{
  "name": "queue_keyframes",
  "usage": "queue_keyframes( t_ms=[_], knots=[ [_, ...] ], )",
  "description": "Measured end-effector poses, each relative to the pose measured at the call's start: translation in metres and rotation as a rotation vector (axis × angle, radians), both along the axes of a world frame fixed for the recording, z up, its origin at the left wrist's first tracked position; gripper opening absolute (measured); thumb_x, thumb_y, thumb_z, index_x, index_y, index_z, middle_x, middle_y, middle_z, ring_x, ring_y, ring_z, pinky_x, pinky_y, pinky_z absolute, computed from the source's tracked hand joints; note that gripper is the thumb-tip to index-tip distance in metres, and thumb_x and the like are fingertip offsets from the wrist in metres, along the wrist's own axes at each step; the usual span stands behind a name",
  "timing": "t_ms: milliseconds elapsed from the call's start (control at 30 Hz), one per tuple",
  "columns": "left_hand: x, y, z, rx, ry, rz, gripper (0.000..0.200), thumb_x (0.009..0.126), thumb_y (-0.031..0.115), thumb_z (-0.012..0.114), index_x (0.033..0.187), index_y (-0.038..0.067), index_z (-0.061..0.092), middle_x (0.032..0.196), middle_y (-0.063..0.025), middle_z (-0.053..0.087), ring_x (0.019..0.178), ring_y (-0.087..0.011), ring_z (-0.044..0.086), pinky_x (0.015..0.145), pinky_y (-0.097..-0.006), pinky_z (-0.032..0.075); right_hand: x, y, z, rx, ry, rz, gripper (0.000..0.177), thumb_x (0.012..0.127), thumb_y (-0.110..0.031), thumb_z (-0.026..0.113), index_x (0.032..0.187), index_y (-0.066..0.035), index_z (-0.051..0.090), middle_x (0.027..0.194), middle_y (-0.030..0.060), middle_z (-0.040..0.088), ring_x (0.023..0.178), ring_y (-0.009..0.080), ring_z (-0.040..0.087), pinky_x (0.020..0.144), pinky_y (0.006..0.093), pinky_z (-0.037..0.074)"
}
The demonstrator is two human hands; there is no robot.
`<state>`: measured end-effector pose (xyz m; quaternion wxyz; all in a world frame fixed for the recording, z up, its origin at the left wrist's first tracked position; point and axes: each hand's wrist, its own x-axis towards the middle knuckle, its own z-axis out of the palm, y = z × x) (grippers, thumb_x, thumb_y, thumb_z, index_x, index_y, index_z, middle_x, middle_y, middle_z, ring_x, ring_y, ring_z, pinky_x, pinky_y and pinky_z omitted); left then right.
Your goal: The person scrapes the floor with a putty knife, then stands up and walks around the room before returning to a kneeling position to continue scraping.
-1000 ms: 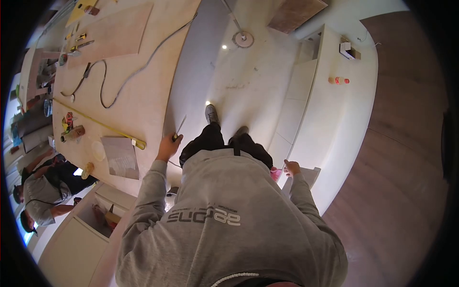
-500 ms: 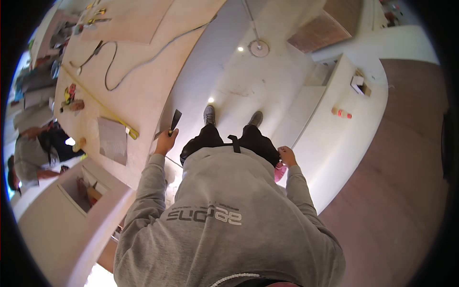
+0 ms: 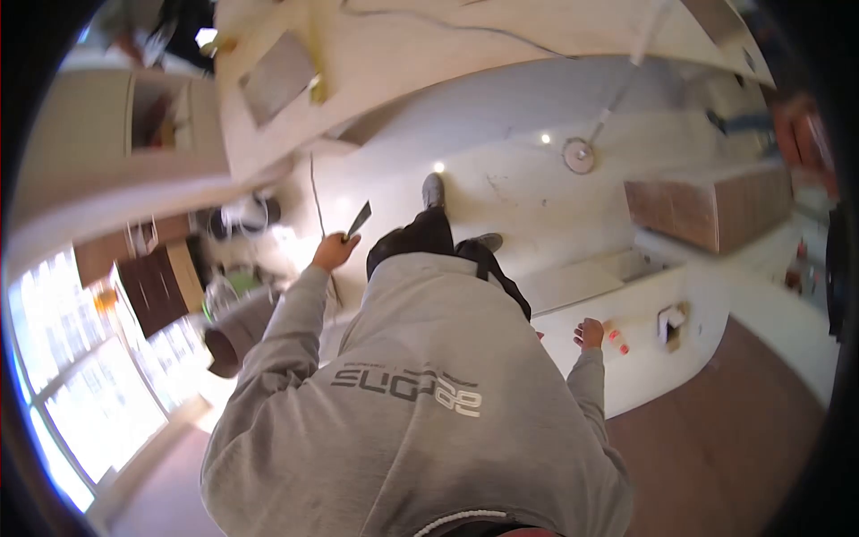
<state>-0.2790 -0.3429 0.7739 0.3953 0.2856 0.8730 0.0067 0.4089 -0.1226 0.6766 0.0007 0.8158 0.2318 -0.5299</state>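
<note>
My left hand (image 3: pixel 334 251) is closed round the handle of a putty knife (image 3: pixel 360 217), whose dark, flared blade points up and away from me. It is held out over the floor, apart from the large pale worktop (image 3: pixel 394 80). My right hand (image 3: pixel 589 334) hangs out to my right with its fingers loosely bent and a little apart, and I see nothing in it. Just beyond it, a small bottle with red and clear parts (image 3: pixel 618 339) lies on the white curved counter (image 3: pixel 573 367).
An opened small box (image 3: pixel 671 324) lies on the white counter. On the floor stand a brown wooden box (image 3: pixel 707 210) and a pole with a round base (image 3: pixel 579 156). A grey sheet (image 3: pixel 277 76) and a cable (image 3: pixel 465 25) lie on the worktop. People show at the upper edges.
My view has swung left, bringing windows and cabinets into sight. One foot has stepped forward. My right hand has moved out from my thigh; the putty knife stays in my left hand.
</note>
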Motion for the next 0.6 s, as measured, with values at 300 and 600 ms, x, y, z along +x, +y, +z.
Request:
queue_keyframes(
  t_ms=[300,600],
  knots=[
    [0.084,-0.103,-0.033,0.011,-0.056,0.589,0.06,0.088,0.058,0.057,0.087,-0.002,0.066,0.06,-0.013,0.061,0.051,-0.0259,0.062,0.054,-0.0411,0.05,-0.114,0.116,0.053,0.052,0.174,0.686,0.02,0.094,-0.028,0.058,0.107,-0.013,0.06,0.086,0.001,0.063,0.068,0.0119,0.061,0.055,0.0276,0.046],
    [0.134,-0.179,-0.061,-0.241,-0.141,0.62,0.063,0.086,0.057,0.057,0.101,-0.003,0.069,0.1,-0.0252,0.068,0.099,-0.0396,0.064,0.089,-0.0449,0.049,-0.085,0.186,0.093,0.163,-0.044,0.801,0.019,0.094,-0.02,0.053,0.109,-0.011,0.061,0.086,0.0014,0.064,0.07,0.0104,0.062,0.052,0.0263,0.047]
  ],
)
